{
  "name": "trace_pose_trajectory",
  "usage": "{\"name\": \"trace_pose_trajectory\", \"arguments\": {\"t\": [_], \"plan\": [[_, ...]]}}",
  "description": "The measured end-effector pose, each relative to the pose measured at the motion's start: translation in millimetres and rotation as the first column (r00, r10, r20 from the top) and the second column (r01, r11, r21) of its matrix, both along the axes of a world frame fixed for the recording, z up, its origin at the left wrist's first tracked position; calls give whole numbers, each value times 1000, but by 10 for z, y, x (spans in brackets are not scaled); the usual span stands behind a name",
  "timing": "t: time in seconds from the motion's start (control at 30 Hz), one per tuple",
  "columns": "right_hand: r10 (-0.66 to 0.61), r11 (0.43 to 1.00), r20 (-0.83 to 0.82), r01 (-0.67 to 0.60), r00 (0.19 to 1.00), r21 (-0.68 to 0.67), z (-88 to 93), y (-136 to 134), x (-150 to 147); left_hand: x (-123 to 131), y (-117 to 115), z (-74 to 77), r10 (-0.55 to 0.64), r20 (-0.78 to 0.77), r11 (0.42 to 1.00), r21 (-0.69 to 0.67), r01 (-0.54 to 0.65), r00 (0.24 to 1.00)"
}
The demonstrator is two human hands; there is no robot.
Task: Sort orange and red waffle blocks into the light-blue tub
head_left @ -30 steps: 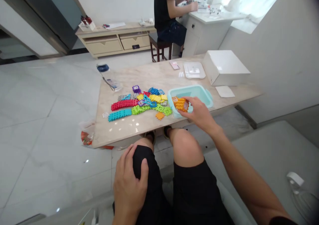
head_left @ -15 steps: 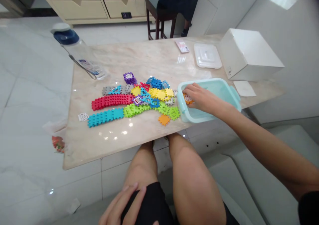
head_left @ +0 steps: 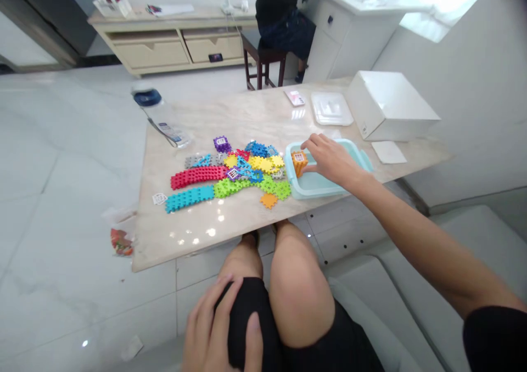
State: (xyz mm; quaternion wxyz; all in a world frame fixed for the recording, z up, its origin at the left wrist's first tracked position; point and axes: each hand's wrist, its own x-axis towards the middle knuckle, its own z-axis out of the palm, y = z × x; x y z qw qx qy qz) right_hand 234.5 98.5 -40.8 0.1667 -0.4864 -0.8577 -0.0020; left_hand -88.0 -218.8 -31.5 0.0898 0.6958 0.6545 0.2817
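My right hand is over the pale teal plastic bin, its thumb and fingers spread apart. Just beyond the fingertips, a stack of orange interlocking toy tiles stands at the bin's left end, with a white window piece on top. The thumb is close to the stack's side; whether it touches is unclear. My left hand rests on my left thigh with fingers outstretched. Left of the bin lie a red tile row, a teal row, green tiles, yellow tiles and a loose orange tile.
A clear bottle with a blue cap stands at the table's far left. Behind the bin are a translucent lid, a white box and a paper sheet. Another person sits on a stool beyond the table.
The view has tilted up, showing more of the room. My right hand's fingers have spread away from the orange stack, which now shows more fully inside the bin. My left hand stays on my thigh.
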Motion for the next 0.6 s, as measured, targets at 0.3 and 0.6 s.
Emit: {"name": "trace_pose_trajectory", "arguments": {"t": [0.3, 0.6], "plan": [[-107, 961, -425, -16, 899, -276, 154, -2310, -901, 92, 14, 35, 16, 31, 998, 58, -18, 999], [-150, 956, -432, 19, 889, -292, 165, -2762, -960, 229, -181, 55, 65, 14, 997, 48, -66, 998]]}}
